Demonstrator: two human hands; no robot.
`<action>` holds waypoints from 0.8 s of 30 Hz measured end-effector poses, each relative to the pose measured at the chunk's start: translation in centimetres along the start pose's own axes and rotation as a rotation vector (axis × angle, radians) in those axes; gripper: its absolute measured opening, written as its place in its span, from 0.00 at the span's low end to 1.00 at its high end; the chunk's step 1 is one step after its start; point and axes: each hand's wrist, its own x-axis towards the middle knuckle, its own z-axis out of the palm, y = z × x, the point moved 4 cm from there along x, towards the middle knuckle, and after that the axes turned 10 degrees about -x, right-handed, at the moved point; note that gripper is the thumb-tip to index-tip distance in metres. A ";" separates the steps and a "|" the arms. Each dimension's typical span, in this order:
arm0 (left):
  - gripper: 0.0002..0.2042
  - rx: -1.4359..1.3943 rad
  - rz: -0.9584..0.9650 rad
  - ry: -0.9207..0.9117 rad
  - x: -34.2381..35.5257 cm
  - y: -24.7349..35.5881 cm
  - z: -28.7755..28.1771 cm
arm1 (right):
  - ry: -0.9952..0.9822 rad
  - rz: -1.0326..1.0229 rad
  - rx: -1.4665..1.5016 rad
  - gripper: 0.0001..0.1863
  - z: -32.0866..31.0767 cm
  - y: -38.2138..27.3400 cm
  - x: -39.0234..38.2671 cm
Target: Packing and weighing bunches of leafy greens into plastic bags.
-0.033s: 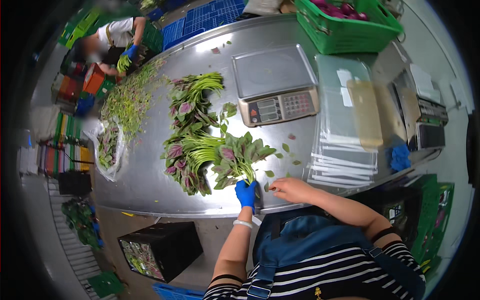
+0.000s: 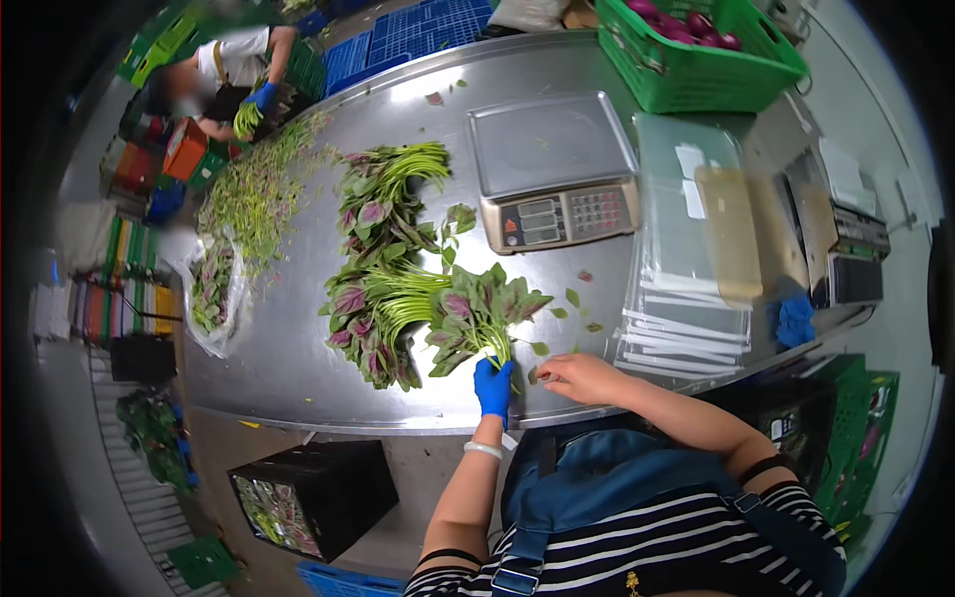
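Note:
My left hand (image 2: 492,388), in a blue glove, is closed around the lower stems of a bunch of amaranth (image 2: 485,310). Its green and purple leaves fan out over the metal table, away from me. Just to the right, my bare right hand (image 2: 577,378) rests low over the table with fingers curled and the fingertips close together. Whatever may be between them is too small to make out. Two more heaps of amaranth lie left of the held bunch: a nearer one (image 2: 383,308) almost touching it and a farther one (image 2: 383,194).
A scale (image 2: 557,169) stands beyond my hands, with clear plastic bags (image 2: 686,259) to its right. A green crate (image 2: 701,70) of purple onions sits at the back right. Loose trimmings (image 2: 259,204) cover the far left, near a co-worker in blue gloves. A black crate (image 2: 313,497) stands below the table.

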 end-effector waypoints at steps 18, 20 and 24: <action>0.12 -1.241 -0.038 0.049 6.6 20.8 -15.7 | 0.392 0.052 -0.360 0.34 -17.5 1.5 28.0; 0.13 -1.215 0.030 0.262 9.1 20.4 -15.8 | 0.395 0.014 -0.458 0.43 -17.7 3.3 34.6; 0.11 -1.282 -0.058 0.483 12.2 18.5 -15.3 | 0.279 0.032 -0.727 0.62 -17.5 7.5 45.6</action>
